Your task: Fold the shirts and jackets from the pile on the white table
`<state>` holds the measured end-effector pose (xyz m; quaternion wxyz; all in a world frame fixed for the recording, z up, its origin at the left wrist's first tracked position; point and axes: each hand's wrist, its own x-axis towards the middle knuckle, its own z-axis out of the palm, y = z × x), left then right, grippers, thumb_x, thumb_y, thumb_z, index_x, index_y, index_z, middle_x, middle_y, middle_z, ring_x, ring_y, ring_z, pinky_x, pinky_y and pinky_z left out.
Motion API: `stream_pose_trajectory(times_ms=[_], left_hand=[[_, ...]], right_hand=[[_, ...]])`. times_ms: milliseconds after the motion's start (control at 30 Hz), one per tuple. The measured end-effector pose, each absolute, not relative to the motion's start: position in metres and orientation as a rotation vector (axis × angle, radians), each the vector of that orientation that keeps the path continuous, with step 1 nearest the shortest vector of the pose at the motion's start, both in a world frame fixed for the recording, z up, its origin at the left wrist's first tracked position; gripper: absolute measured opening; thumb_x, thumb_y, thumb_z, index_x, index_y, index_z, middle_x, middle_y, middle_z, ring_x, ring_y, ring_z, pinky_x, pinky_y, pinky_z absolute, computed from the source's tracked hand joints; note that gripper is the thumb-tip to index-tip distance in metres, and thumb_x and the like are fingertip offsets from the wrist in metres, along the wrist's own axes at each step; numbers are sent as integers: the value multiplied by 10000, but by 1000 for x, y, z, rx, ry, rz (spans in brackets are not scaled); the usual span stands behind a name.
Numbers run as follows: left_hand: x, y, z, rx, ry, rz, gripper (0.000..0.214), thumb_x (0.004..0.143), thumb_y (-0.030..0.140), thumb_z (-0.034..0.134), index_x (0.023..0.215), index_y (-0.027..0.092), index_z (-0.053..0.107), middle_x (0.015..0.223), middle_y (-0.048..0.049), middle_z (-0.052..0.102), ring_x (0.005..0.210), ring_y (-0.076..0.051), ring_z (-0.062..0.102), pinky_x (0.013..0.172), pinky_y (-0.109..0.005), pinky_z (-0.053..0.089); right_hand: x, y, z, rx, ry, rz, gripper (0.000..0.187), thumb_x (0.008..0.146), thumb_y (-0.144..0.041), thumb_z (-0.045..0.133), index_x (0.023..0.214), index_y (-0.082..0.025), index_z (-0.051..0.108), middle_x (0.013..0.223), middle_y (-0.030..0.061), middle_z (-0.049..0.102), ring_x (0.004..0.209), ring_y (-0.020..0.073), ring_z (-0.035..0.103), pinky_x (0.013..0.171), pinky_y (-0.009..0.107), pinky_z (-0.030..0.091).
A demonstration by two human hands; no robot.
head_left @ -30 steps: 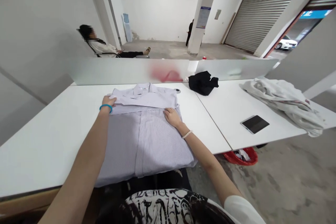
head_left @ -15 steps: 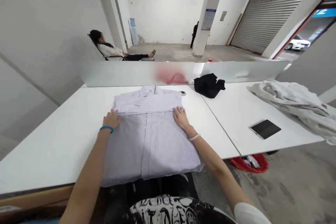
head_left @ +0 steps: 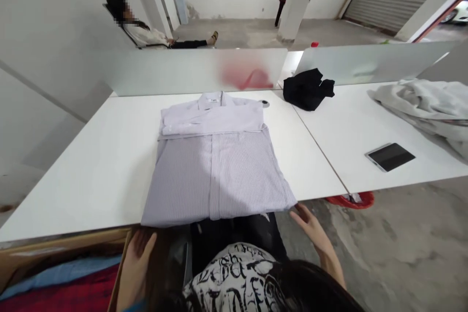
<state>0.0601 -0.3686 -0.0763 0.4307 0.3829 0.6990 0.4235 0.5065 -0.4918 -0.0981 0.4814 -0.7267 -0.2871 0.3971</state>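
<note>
A pale striped button-up shirt (head_left: 215,170) lies front up on the white table (head_left: 95,170), its sleeves laid across the chest below the collar. The hem hangs slightly past the near table edge. My left hand (head_left: 141,248) is below the hem's left corner, beside a cardboard box, thumb and fingers apart and holding nothing. At the hem's right corner, my right hand (head_left: 307,222) has its fingers spread. Its fingertips are close to the cloth; whether they touch it I cannot tell.
The cardboard box (head_left: 122,258) at lower left holds folded blue and red plaid cloth (head_left: 73,287). Black cloth (head_left: 309,88), a tablet (head_left: 391,157) and whitish fabric (head_left: 427,107) lie to the right. A frosted divider (head_left: 164,73) borders the far edge. Beyond it, one person (head_left: 146,34) sits and another stands.
Both hands have left the folded sleeves and come back to the hem corners, fingers now spread. The view has tilted down. The shirt keeps its shape.
</note>
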Motion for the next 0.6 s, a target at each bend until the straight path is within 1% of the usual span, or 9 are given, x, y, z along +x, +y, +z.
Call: stream_pose_trajectory(times_ms=[67,133,233,300,400,467,533,600], left_hand=[[73,-346,-78,1015,1681,1065,638,644,454,687,1205,195,527,1321,-99,536,1303,-267,415,1123,-414,288],[79,-334,-84,976,1653,1053,591,649,420,694,1165,172,550,1268,-103,579,1276,-262,450,1114,-410,303],[78,-339,-92,777,1678,998,434,659,348,684,1030,141,596,1133,-118,655,1216,-272,512,1072,-426,367],[75,-350,-93,673,1669,920,326,666,313,667,938,143,610,1028,-121,692,1147,-272,570,1018,-431,431],[72,-367,-85,604,1665,773,211,668,348,643,805,191,617,890,-100,719,1021,-275,643,923,-432,509],[72,-378,-74,619,1692,699,197,626,400,653,718,229,618,808,-75,721,985,-289,656,896,-423,524],[74,-390,-63,664,1755,681,215,552,447,669,642,260,612,714,-48,707,977,-311,656,881,-417,528],[75,-401,-55,690,1842,717,240,476,492,666,582,290,592,649,-27,688,984,-337,649,856,-425,533]], right_hand=[[499,-479,-102,-1738,-788,984,541,665,-524,696,1103,-211,642,1135,97,656,1136,249,550,994,400,403],[495,-469,-100,-1722,-848,1027,505,680,-521,677,1058,-188,667,1016,84,692,1047,239,590,920,363,456],[495,-465,-94,-1748,-865,1058,463,678,-527,674,914,-130,708,824,70,702,883,243,622,798,330,500],[497,-469,-92,-1746,-872,1071,431,670,-533,679,803,-124,716,707,53,682,779,234,622,730,318,508],[501,-479,-86,-1786,-983,1172,401,686,-551,661,621,-156,685,555,19,619,624,203,591,638,296,495],[506,-487,-76,-1840,-1112,1260,451,731,-572,612,515,-177,639,498,10,575,560,183,561,613,284,474],[510,-497,-60,-1833,-1241,1343,503,785,-583,550,484,-188,626,508,14,577,557,170,554,627,273,458],[512,-505,-44,-1731,-1333,1436,540,836,-585,481,506,-191,645,544,22,607,581,162,567,657,265,451]])
